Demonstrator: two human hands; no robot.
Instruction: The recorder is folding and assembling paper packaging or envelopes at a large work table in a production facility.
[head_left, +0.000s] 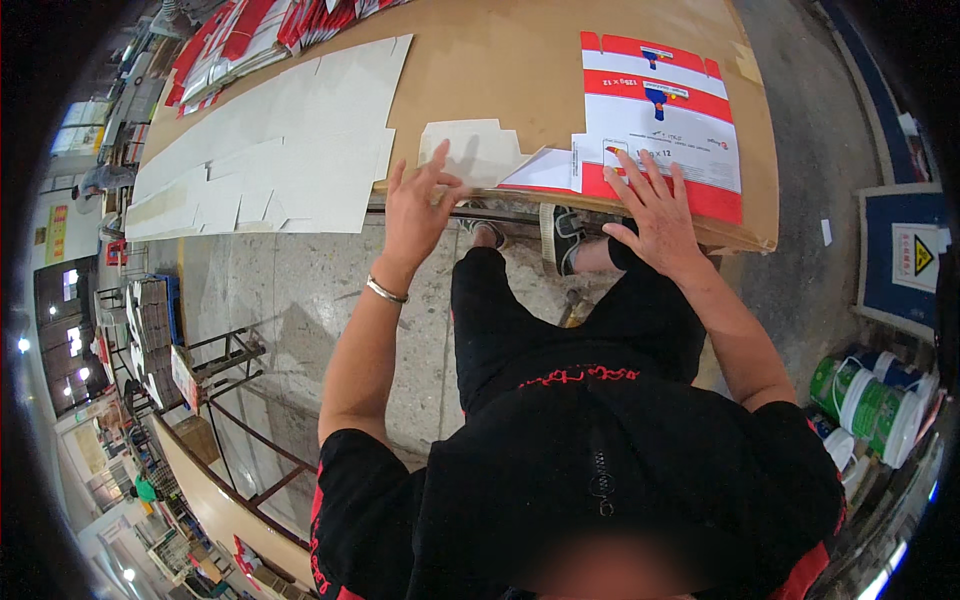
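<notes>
A flat carton blank, printed red and white, lies on the brown table top at the right. My right hand rests on its near red edge with fingers spread, holding nothing. My left hand hovers at the table's front edge, fingers apart and nothing visible in them. Just beyond its fingertips is a plain off-white cardboard flap; a folded white and red corner lies between this flap and the printed panel. To the left, overlapping off-white blanks are spread out, plain side up, some jutting past the front edge.
Piled red and white folded cartons occupy the far left of the table. My legs and shoes are under the front edge. Several buckets stand on the floor at right, near a blue board with a warning sign. A metal frame stands at left.
</notes>
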